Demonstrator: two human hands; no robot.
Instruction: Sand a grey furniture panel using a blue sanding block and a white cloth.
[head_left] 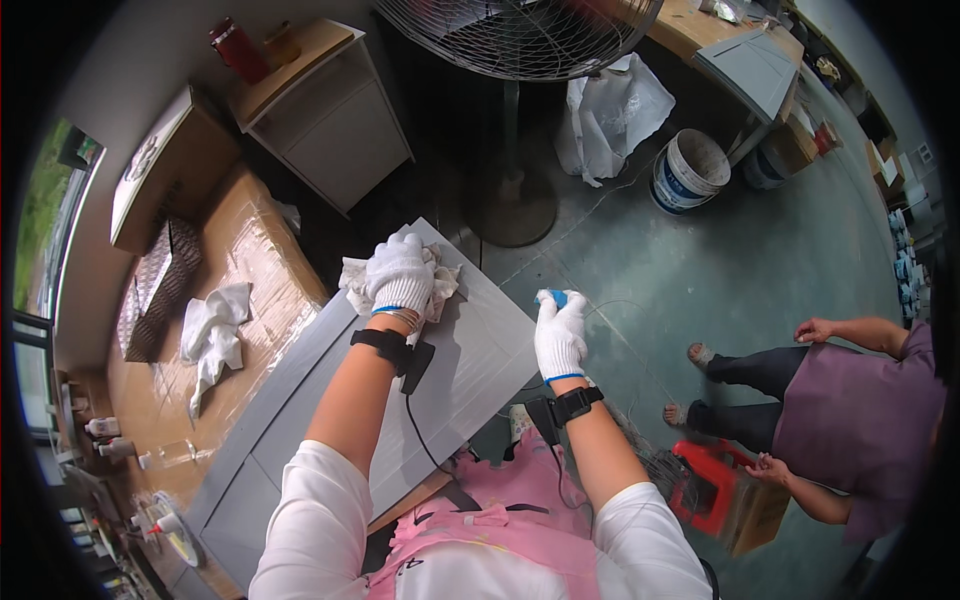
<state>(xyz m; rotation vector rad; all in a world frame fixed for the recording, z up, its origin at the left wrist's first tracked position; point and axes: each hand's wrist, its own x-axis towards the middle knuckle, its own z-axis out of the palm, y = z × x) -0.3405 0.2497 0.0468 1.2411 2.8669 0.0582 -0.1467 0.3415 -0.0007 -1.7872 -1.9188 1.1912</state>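
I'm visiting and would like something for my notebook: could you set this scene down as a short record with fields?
Left hand: white glove, on a bunched rag
Right hand: white glove, holding a small blue thing, mostly hidden
Work piece: grey panel, beneath the rag
To the left: loose white cloth on a film-wrapped brown surface
Ahead: standing fan
Ahead, right: white bucket on the floor
Far right: another person, purple top

Type: workshop. Indicators: large pedestal fan [515, 38] at far side, stained bucket [690, 172] at far right, plastic-covered worktable [262, 285] at left, grey panel [478, 352] near.
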